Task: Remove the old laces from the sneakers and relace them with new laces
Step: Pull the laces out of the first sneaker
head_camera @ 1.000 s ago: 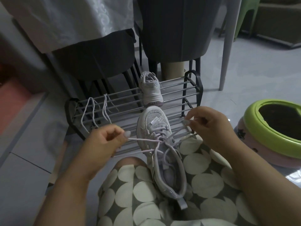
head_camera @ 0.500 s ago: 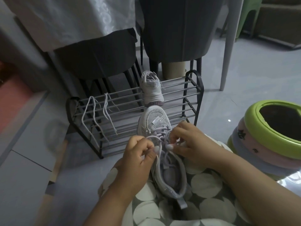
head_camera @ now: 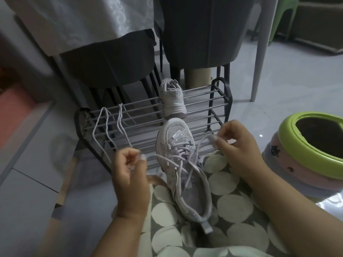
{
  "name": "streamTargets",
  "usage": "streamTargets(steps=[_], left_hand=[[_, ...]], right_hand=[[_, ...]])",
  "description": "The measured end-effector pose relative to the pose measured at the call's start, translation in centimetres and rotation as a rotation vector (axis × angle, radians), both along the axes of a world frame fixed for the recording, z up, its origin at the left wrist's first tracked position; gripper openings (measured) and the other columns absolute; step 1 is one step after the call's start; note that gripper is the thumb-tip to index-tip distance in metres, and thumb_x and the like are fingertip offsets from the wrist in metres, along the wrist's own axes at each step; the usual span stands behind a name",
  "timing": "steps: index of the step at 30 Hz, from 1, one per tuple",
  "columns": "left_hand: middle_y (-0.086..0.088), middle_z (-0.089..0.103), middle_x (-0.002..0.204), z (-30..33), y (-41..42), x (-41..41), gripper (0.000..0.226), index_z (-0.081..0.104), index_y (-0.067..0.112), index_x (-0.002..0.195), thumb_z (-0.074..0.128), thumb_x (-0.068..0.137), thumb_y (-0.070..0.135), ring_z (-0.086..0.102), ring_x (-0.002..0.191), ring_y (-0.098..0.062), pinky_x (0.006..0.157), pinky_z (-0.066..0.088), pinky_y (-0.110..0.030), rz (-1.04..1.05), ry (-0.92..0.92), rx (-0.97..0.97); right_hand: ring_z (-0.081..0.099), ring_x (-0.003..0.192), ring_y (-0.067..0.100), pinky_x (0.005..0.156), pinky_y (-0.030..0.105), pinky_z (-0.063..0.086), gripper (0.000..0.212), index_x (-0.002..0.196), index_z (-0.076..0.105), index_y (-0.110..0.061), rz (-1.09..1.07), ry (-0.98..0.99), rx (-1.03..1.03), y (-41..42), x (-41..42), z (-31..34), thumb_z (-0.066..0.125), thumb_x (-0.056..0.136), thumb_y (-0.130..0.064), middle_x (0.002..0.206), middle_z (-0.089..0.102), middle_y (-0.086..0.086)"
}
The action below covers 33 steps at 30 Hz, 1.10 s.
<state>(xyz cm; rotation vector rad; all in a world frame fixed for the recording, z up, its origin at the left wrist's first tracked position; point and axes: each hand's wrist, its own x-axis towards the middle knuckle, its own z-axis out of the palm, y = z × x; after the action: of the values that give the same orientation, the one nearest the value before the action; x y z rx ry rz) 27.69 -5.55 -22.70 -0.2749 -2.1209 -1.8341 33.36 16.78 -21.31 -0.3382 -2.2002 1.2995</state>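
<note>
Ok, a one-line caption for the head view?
Left hand and right hand pull lace ends apart over a sneaker on the lap.

Pale sneaker (head_camera: 182,164) lying on a lap in a spotted skirt (head_camera: 232,206), toe pointing away, partly laced with a lilac lace (head_camera: 182,156). Left hand (head_camera: 130,175) pinching one lace end out to the left, right hand (head_camera: 239,151) pinching the other end out to the right. Just beyond, a low metal shoe rack (head_camera: 219,104) bearing a second sneaker (head_camera: 172,101) and loose laces (head_camera: 109,130) draped at its left. Green-rimmed round tub (head_camera: 289,145) at right. Dark chairs (head_camera: 200,34) farther off.
</note>
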Motion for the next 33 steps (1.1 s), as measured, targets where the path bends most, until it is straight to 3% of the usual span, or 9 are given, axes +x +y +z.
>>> streamTargets(steps=[2, 6, 12, 16, 18, 21, 24, 28, 33], left_hand=[[0.019, 0.051, 0.094, -0.1, 0.4, 0.3, 0.009, 0.054, 0.036, 0.086, 0.052, 0.079, 0.031, 0.052, 0.09, -0.018, 0.082, 0.042, -0.029, -0.081, 0.143, -0.188], [0.02, 0.051, 0.094, -0.3, 1.3, 0.7, 0.012, 0.059, 0.028, 0.087, 0.049, 0.084, 0.035, 0.047, 0.095, -0.013, 0.085, 0.035, -0.014, -0.231, 0.236, -0.486], [0.017, 0.05, 0.086, -1.3, 1.6, 0.2, 0.021, 0.054, 0.032, 0.076, 0.046, 0.086, 0.049, 0.041, 0.091, -0.006, 0.078, 0.029, -0.005, -0.286, 0.178, -0.602], [0.016, 0.051, 0.084, -1.5, 1.8, 0.1, 0.025, 0.052, 0.028, 0.075, 0.045, 0.088, 0.048, 0.046, 0.089, -0.01, 0.077, 0.035, -0.015, -0.283, 0.175, -0.527], [0.015, 0.049, 0.081, -1.4, 1.8, 0.2, 0.027, 0.048, 0.028, 0.074, 0.045, 0.091, 0.048, 0.047, 0.086, -0.012, 0.076, 0.037, -0.02, -0.259, 0.131, -0.459], [0.013, 0.048, 0.083, -1.1, 1.7, 0.3, 0.029, 0.047, 0.029, 0.076, 0.042, 0.091, 0.054, 0.047, 0.087, -0.011, 0.076, 0.036, -0.023, -0.263, 0.037, -0.41], [0.018, 0.051, 0.088, -1.1, 1.8, 0.4, 0.029, 0.052, 0.034, 0.081, 0.042, 0.087, 0.06, 0.046, 0.094, -0.005, 0.08, 0.034, -0.012, -0.313, 0.057, -0.473], [0.019, 0.052, 0.084, -1.2, 1.9, -0.1, 0.027, 0.052, 0.033, 0.073, 0.044, 0.085, 0.056, 0.045, 0.092, -0.007, 0.078, 0.031, -0.01, -0.32, 0.132, -0.552], [0.017, 0.053, 0.082, -1.3, 1.6, -0.5, 0.023, 0.048, 0.036, 0.071, 0.046, 0.085, 0.055, 0.046, 0.087, -0.005, 0.078, 0.034, -0.013, -0.294, 0.144, -0.533]], right_hand=[[0.049, 0.083, -0.002, 0.073, 0.016, 0.037, 0.013, 0.082, 0.055, -0.026, 0.089, 0.019, 0.252, -0.4, 0.0, -0.1, 0.067, 0.079, -0.029, 0.082, 0.055, -0.015], [0.044, 0.084, 0.005, 0.077, 0.026, 0.03, 0.021, 0.094, 0.062, -0.034, 0.258, -0.06, 0.527, -0.6, -0.1, -0.7, 0.058, 0.08, -0.05, 0.083, 0.052, -0.018], [0.042, 0.079, 0.007, 0.074, 0.028, 0.028, 0.033, 0.085, 0.062, -0.032, 0.241, -0.131, 0.601, -1.2, -0.5, -1.0, 0.05, 0.078, -0.062, 0.078, 0.045, -0.021], [0.044, 0.079, -0.002, 0.071, 0.016, 0.031, 0.011, 0.074, 0.058, -0.03, 0.293, -0.103, 0.402, -2.1, -0.6, -0.7, 0.066, 0.079, -0.037, 0.078, 0.047, -0.022], [0.046, 0.074, -0.002, 0.067, 0.011, 0.033, 0.019, 0.07, 0.054, -0.031, 0.287, -0.137, 0.181, -2.3, -0.4, -0.3, 0.068, 0.083, -0.026, 0.076, 0.051, -0.016], [0.041, 0.058, 0.006, 0.06, 0.018, 0.035, 0.017, 0.073, 0.056, -0.015, 0.239, -0.132, -0.243, -1.9, -0.1, 0.1, 0.063, 0.089, -0.016, 0.065, 0.048, -0.006], [0.041, 0.071, 0.017, 0.068, 0.033, 0.036, 0.016, 0.075, 0.056, -0.017, 0.17, -0.083, -0.457, -1.6, -0.2, 0.1, 0.061, 0.091, -0.015, 0.077, 0.051, 0.007], [0.056, 0.075, 0.012, 0.073, 0.028, 0.046, 0.015, 0.082, 0.056, -0.011, 0.137, 0.037, -0.663, -1.4, -0.5, 0.2, 0.049, 0.095, -0.009, 0.084, 0.066, -0.001], [0.063, 0.064, 0.02, 0.068, 0.03, 0.057, 0.021, 0.081, 0.046, -0.007, 0.259, 0.202, -0.987, -1.5, -0.5, 0.8, 0.035, 0.099, -0.005, 0.066, 0.06, 0.003]])
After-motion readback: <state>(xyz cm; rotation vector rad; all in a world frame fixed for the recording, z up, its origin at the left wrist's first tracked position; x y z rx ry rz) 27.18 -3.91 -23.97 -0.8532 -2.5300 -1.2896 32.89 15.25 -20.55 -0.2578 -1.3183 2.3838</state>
